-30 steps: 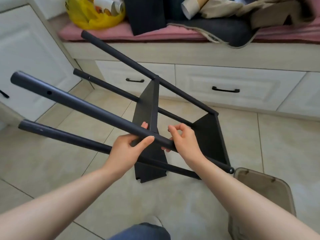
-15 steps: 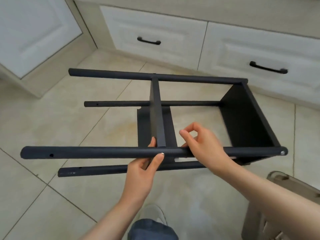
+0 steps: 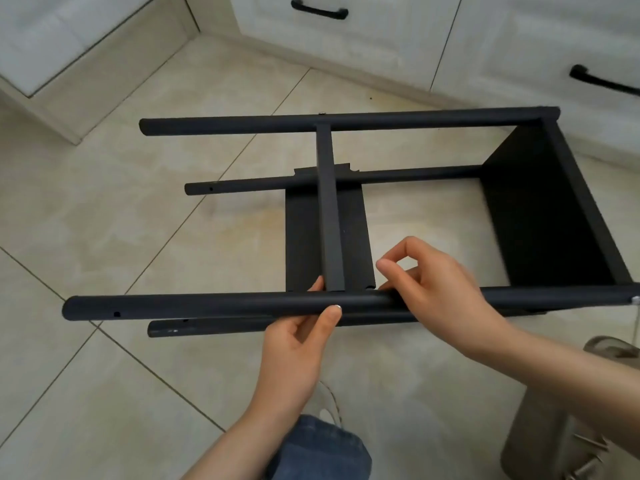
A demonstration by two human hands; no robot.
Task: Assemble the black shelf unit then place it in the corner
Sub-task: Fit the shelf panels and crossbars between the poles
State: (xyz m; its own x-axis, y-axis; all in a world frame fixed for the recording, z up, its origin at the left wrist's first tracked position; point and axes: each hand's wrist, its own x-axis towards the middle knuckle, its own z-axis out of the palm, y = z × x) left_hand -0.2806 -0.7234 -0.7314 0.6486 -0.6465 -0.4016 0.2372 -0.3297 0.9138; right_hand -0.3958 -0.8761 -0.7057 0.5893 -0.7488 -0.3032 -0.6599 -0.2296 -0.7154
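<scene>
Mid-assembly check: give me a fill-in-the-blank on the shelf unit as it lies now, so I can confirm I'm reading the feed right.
1. The shelf unit lies on its side on the tiled floor, built on ___ long poles.
2. At this point ___ shelf panels are fitted between them.
3. The left hand has its grip on the nearest pole, with its ___ laid over the front.
4. The drawer handles behind are ___.

Missing words: four; two; thumb; black

Soft, even daylight fills the view, bright without glare. The black shelf unit (image 3: 540,216) casts only faint shadows on the tiled floor (image 3: 138,237). Cabinet drawers (image 3: 346,26) blur slightly and bow at the wide-angle edges.
</scene>
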